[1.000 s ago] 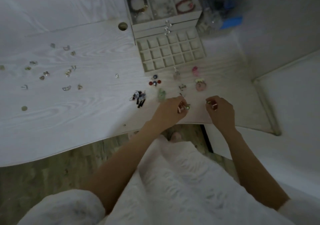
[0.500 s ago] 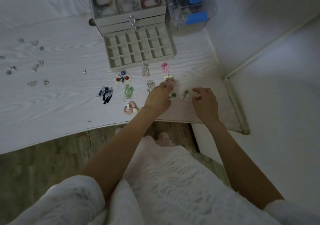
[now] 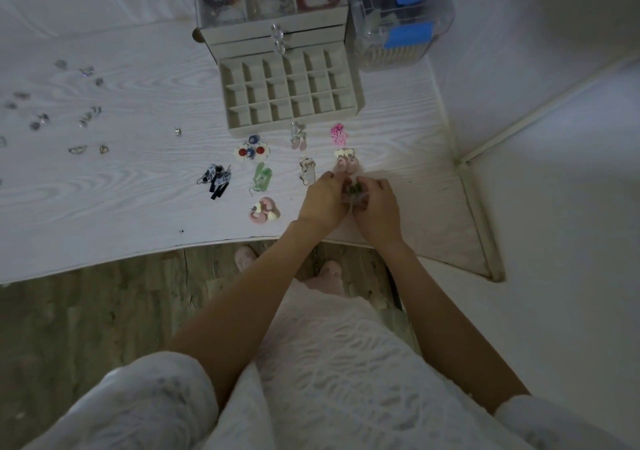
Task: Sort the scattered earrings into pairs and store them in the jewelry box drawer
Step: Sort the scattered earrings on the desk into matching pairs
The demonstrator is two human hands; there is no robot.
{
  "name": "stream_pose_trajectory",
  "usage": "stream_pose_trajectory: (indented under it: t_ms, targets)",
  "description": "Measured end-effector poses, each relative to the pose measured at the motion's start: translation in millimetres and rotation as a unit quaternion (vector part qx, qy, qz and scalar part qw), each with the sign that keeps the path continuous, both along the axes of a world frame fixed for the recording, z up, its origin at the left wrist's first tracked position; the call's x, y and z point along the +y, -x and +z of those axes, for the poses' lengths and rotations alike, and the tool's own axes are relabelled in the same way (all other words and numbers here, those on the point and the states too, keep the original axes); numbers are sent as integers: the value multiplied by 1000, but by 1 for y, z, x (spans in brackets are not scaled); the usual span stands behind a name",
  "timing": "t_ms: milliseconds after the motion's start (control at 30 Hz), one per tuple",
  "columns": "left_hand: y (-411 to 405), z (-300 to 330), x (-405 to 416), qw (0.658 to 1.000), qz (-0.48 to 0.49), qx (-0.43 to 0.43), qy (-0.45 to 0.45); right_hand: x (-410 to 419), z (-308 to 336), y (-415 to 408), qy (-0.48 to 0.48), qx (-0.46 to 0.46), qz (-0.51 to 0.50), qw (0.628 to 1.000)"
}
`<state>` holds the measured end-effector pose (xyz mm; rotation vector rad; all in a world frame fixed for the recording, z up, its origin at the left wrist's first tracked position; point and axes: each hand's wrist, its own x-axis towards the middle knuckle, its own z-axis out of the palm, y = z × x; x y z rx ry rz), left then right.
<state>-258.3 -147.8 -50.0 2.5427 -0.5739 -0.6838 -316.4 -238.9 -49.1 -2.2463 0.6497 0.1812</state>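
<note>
The jewelry box [image 3: 273, 34] stands at the back of the white table, its bottom drawer [image 3: 291, 93] pulled out with empty grid cells. In front of the drawer lie paired earrings: blue-black [image 3: 216, 179], red-blue flower [image 3: 252, 151], green [image 3: 262, 177], pink heart [image 3: 265, 210], pale pink drop [image 3: 298, 138], bright pink flower [image 3: 337, 134], white dangling [image 3: 307, 170], pink fluffy [image 3: 346, 162]. My left hand [image 3: 323, 200] and my right hand [image 3: 375, 205] meet near the table's front edge, fingers pinched together on small green-and-white earrings [image 3: 355, 191], mostly hidden.
Several small silver earrings [image 3: 83, 117] lie scattered at the far left of the table [image 3: 104, 207]. A clear container with blue items [image 3: 398, 16] stands right of the jewelry box. The table's front edge runs just below my hands; wooden floor shows beneath.
My hands, apart half a second ago beside the green-and-white earrings, have come together and closed on them. The view has shifted slightly toward the table's right.
</note>
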Motion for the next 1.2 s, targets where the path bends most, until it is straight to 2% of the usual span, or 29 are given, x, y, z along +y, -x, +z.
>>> stream_pose_trajectory:
  t_ms: [267,433,500,567,667,733,867,1000,1067,1200]
  targets:
    - [-1,9,11,997,38,35,60,2,9,3,-3,-4,-4,1000]
    - [-6,23,28,999,-5,10,45,4,23,6,110,-12,41,993]
    - [-11,33,47,998,-32,-35,47,13,32,1,107,-49,61,991]
    - [-13,44,71,987,-25,-143,69,27,43,-9,62,-97,79,990]
    - [-19,56,127,959,35,-256,114,68,53,-38,32,-133,156,978]
    - [-29,57,173,953,78,-274,108,103,54,-61,32,-139,219,965]
    - [-50,46,265,945,208,-239,82,167,47,-103,30,-112,316,942]
    - [-86,26,365,937,318,-122,73,234,29,-152,33,-70,362,929]
    - [-105,17,402,932,345,-80,77,258,17,-174,66,-51,351,933]
    - [-147,6,451,929,355,-64,83,295,0,-214,162,-36,287,943]
